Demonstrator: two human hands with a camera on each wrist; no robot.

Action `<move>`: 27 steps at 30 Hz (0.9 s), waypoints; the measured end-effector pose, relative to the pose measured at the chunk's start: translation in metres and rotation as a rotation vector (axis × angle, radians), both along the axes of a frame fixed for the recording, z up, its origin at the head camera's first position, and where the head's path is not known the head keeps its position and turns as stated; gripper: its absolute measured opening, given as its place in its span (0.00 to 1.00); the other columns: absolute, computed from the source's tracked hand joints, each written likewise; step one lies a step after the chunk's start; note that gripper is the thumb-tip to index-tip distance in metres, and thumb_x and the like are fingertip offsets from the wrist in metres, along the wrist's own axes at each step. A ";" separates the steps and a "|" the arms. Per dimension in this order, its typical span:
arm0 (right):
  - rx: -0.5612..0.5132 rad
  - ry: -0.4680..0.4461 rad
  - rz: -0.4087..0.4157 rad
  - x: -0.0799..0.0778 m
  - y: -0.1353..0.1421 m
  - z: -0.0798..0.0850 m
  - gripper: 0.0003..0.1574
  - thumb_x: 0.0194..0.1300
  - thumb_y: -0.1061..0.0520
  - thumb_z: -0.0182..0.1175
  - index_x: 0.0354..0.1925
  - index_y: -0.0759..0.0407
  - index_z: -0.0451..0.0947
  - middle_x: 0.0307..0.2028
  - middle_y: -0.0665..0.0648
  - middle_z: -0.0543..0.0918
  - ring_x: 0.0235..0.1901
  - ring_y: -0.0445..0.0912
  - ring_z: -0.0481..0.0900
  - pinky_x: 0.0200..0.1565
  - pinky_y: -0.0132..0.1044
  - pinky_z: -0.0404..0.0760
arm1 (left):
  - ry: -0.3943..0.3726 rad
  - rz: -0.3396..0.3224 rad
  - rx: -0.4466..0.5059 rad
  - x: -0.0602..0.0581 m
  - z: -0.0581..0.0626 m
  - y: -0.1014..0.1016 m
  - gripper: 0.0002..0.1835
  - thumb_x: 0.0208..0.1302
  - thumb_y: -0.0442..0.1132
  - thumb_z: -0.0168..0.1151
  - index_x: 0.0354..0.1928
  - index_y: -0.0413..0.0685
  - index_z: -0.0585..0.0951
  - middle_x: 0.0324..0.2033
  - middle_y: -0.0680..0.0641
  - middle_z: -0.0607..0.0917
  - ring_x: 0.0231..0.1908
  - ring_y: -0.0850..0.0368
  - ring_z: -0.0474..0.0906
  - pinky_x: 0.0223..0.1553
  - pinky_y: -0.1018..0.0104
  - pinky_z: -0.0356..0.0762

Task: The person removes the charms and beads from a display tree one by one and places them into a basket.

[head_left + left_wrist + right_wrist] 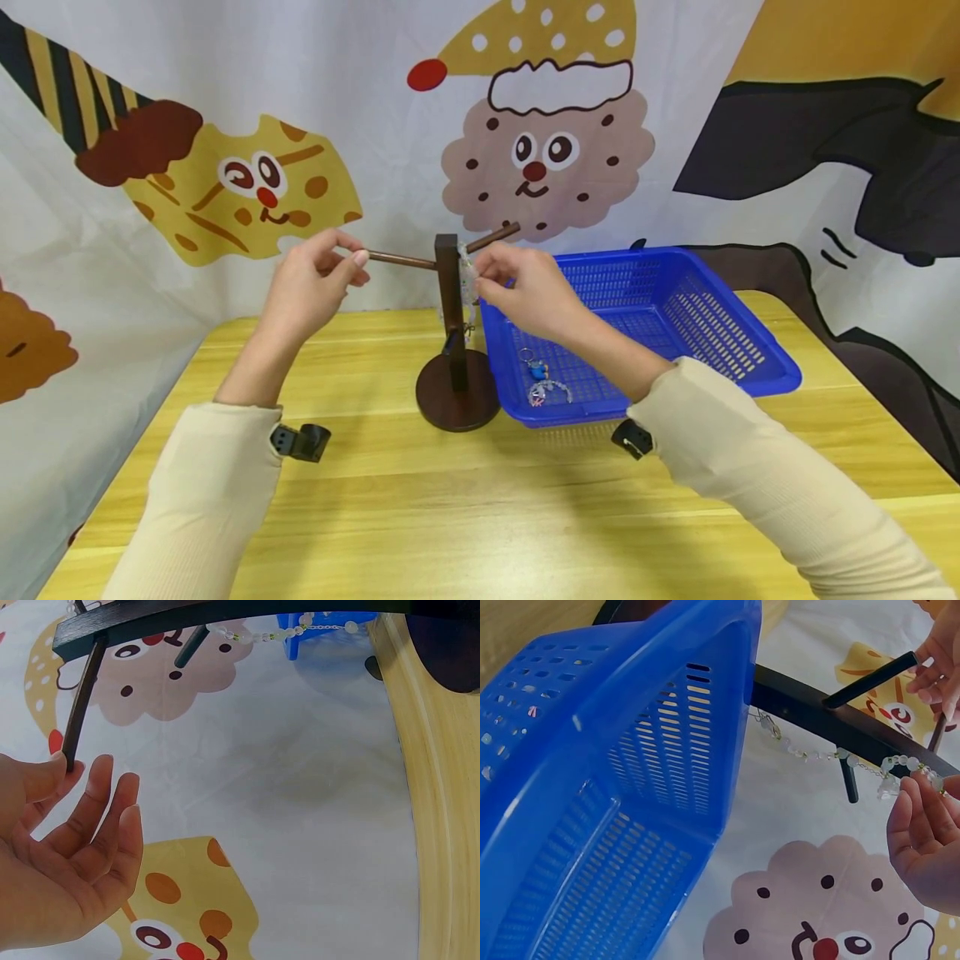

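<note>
A dark brown wooden stand (450, 292) with a round base and several pegs stands upright on the table. My left hand (311, 275) pinches the outer end of its left peg (84, 701) between thumb and index finger, the other fingers loosely bent. Close to the right side of the post, my right hand (528, 287) pinches a strand of clear and pale beads (911, 761) between thumb and fingertips. The strand runs along the post, passing a lower peg (847, 780), and its far end dangles near the basket.
Right of the stand is a blue plastic basket (780, 375), its left side close to the base. Inside lie a keyring with a blue figure (537, 369) and a clear beaded bracelet (562, 387). A printed cloth (397, 150) hangs behind the wooden table (420, 517).
</note>
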State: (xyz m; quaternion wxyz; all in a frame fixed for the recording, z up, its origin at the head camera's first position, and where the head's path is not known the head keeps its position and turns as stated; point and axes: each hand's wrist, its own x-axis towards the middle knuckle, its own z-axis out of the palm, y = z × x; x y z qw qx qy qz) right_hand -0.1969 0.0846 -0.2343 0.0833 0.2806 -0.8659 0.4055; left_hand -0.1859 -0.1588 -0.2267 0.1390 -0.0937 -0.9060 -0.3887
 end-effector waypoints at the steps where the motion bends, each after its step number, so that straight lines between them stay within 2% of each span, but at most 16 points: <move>1: 0.000 0.000 -0.001 0.000 0.001 0.001 0.06 0.61 0.63 0.55 0.38 0.64 0.77 0.28 0.54 0.81 0.29 0.45 0.76 0.30 0.37 0.71 | 0.000 0.001 0.001 0.000 0.000 0.000 0.14 0.68 0.45 0.49 0.44 0.42 0.75 0.30 0.40 0.83 0.32 0.50 0.76 0.31 0.62 0.70; 10: -0.023 -0.009 -0.010 0.000 0.007 0.005 0.07 0.61 0.65 0.54 0.38 0.65 0.76 0.29 0.58 0.82 0.27 0.46 0.77 0.29 0.37 0.73 | -0.002 0.010 0.001 -0.001 -0.001 0.001 0.13 0.68 0.44 0.49 0.44 0.42 0.75 0.30 0.40 0.83 0.32 0.50 0.76 0.30 0.62 0.70; 19: -0.021 -0.020 -0.039 0.001 0.014 0.011 0.05 0.61 0.64 0.56 0.37 0.63 0.77 0.30 0.57 0.82 0.28 0.46 0.77 0.29 0.37 0.71 | -0.006 0.006 -0.002 0.001 0.000 0.001 0.14 0.68 0.45 0.49 0.44 0.42 0.75 0.31 0.40 0.83 0.32 0.49 0.76 0.31 0.62 0.70; 27: -0.009 -0.036 -0.067 0.000 0.022 0.016 0.06 0.62 0.63 0.56 0.39 0.63 0.77 0.31 0.57 0.82 0.30 0.50 0.78 0.30 0.38 0.71 | -0.011 0.015 -0.003 -0.001 0.000 0.001 0.13 0.68 0.45 0.49 0.44 0.43 0.75 0.31 0.40 0.83 0.32 0.50 0.76 0.30 0.62 0.70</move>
